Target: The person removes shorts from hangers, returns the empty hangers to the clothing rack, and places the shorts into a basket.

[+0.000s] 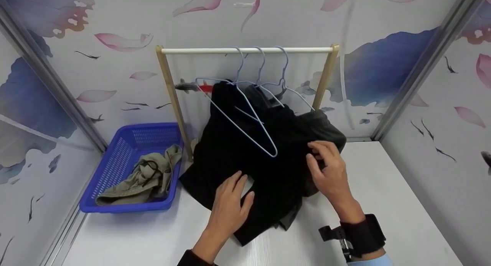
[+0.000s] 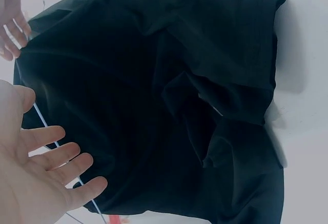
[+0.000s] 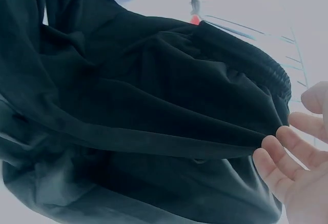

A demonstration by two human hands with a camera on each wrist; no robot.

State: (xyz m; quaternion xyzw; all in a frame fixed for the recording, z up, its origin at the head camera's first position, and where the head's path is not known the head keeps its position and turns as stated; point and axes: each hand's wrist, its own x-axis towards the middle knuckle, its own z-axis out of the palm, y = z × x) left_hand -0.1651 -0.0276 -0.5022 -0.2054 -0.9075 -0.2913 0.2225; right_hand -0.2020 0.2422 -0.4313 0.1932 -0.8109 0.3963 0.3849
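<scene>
Black shorts (image 1: 264,174) with a gathered elastic waistband (image 3: 256,70) hang bunched below the rack's bar, their legs spreading onto the white table. Across their front slants a light-blue wire hanger (image 1: 249,137). My left hand (image 1: 230,204) is over the lower front of the shorts, fingers extended and apart; whether it touches them I cannot tell. In the left wrist view, that hand's fingers (image 2: 56,157) are spread and hold nothing. My right hand (image 1: 330,170) is at the right side of the shorts, fingers slightly bent, fingertips (image 3: 264,155) at the cloth's edge.
A small rack with a white bar (image 1: 199,51) and wooden legs stands at the back. Two more hangers (image 1: 284,63) carry grey garments (image 1: 322,124) behind the shorts. On the left, a blue basket (image 1: 90,197) holds a khaki garment (image 1: 147,178). Patterned panels enclose the table.
</scene>
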